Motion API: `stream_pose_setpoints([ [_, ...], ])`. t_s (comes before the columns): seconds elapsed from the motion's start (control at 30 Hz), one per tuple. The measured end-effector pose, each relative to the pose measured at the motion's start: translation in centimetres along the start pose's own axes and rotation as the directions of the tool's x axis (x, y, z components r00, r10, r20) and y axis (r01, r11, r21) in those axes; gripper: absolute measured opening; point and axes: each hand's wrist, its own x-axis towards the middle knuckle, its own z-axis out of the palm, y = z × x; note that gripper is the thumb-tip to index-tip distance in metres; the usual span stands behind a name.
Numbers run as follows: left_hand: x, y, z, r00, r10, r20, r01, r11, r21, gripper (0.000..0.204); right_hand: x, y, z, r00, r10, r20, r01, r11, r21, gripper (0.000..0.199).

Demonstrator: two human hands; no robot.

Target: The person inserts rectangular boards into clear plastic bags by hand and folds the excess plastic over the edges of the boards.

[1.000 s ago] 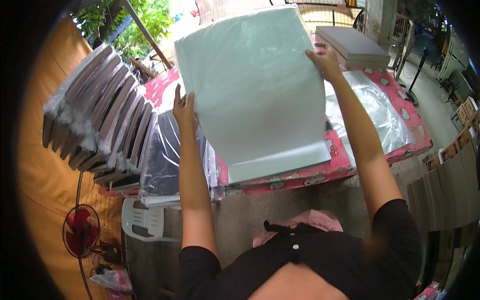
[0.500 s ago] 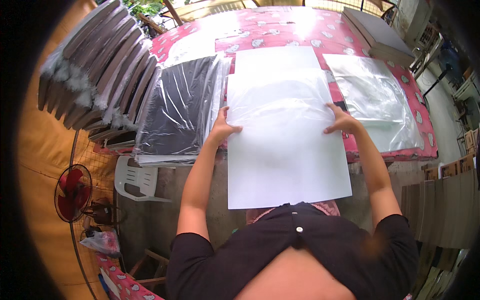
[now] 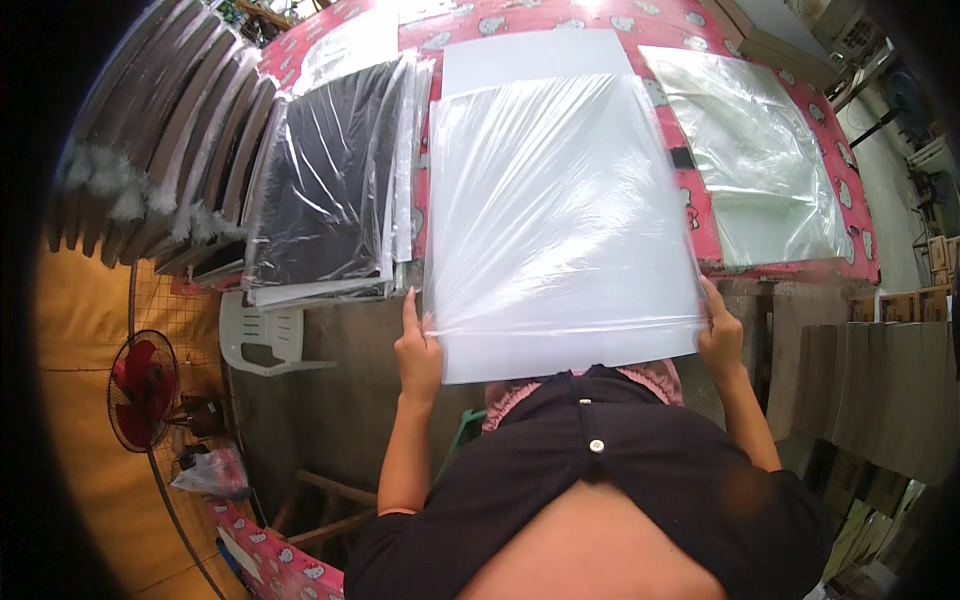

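Note:
A large white board juts over the table's near edge toward my body. A clear plastic bag covers most of it, with creases fanning out from its near left corner. The bag's mouth lies straight across the board a little above its near edge, leaving a bare white strip. My left hand pinches the bag's edge at the board's left side, forefinger pointing forward. At the right side, my right hand grips the other end of the same edge. Another white sheet shows beyond the board's far end.
Plastic-wrapped dark panels lie in a pile on the left of the pink patterned table cover. Clear plastic bags lie on the right. Farther left rises a stack of wrapped brown boards. A white plastic chair and a red fan stand below.
Both hands have come nearer my body, drawing the bag's mouth down the board almost to its near edge. The plastic over the board is now tauter. The view has tipped downward.

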Motion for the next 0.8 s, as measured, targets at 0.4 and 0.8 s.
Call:
stream_pose_setpoints([
  [0.4,-1.1,3.8,0.8,0.869,-0.032,-0.494,-0.201,0.888,-0.413,0.019,-4.7,-2.3,0.2,0.972,-0.056,0.227,0.004,0.974,0.225,0.032],
  [0.8,13.6,-11.6,-20.6,0.562,0.015,-0.827,-0.111,0.992,-0.057,0.057,9.6,-21.8,16.8,0.616,-0.784,-0.078,0.735,0.536,0.416,0.015],
])
